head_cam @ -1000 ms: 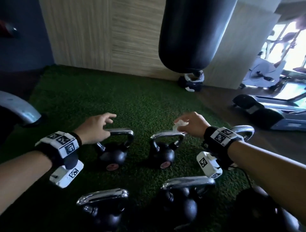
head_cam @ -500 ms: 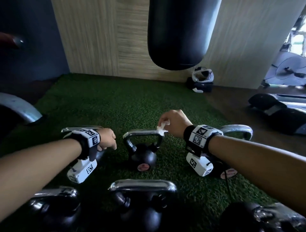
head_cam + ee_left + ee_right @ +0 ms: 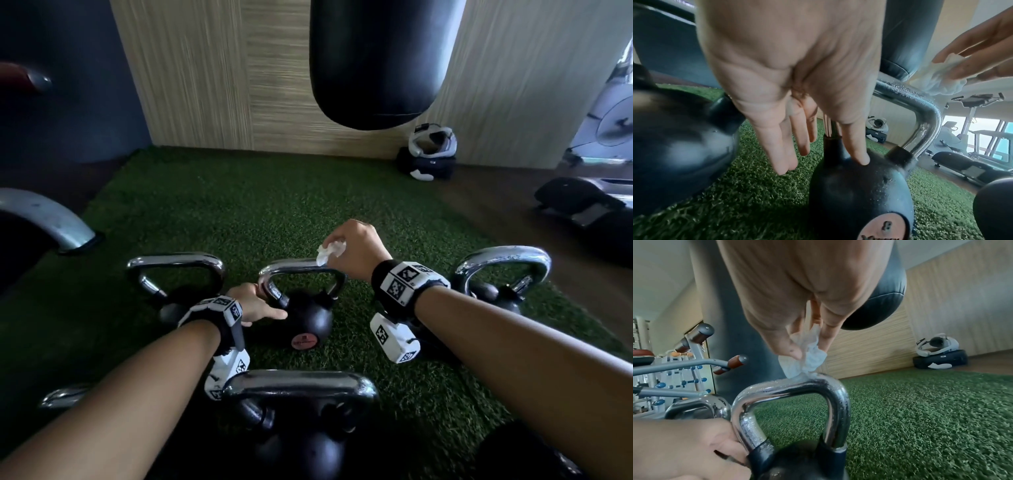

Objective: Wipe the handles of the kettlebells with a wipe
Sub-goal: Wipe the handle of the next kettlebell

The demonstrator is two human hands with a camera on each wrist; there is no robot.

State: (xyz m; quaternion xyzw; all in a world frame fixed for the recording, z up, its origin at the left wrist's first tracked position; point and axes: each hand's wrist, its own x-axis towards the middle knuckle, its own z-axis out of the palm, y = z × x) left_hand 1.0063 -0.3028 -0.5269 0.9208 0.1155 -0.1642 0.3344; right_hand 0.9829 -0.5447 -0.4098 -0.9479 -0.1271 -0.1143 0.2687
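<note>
One kettlebell (image 3: pixel 308 318) mid-wipe: right hand (image 3: pixel 356 250) pinching crumpled wipe (image 3: pixel 329 251) on chrome handle (image 3: pixel 291 265) top, 3 o'clock end. Left hand (image 3: pixel 253 305) bracing near handle post, fingers straight, together. Next: sweep toward 9 o'clock.

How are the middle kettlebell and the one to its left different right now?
The middle kettlebell is being handled: the left hand steadies it and the right hand presses the wipe on its handle. The left kettlebell sits untouched. The middle one's red label faces the camera; no label shows on the left one. Both have chrome handles and stand upright on the turf.
</note>
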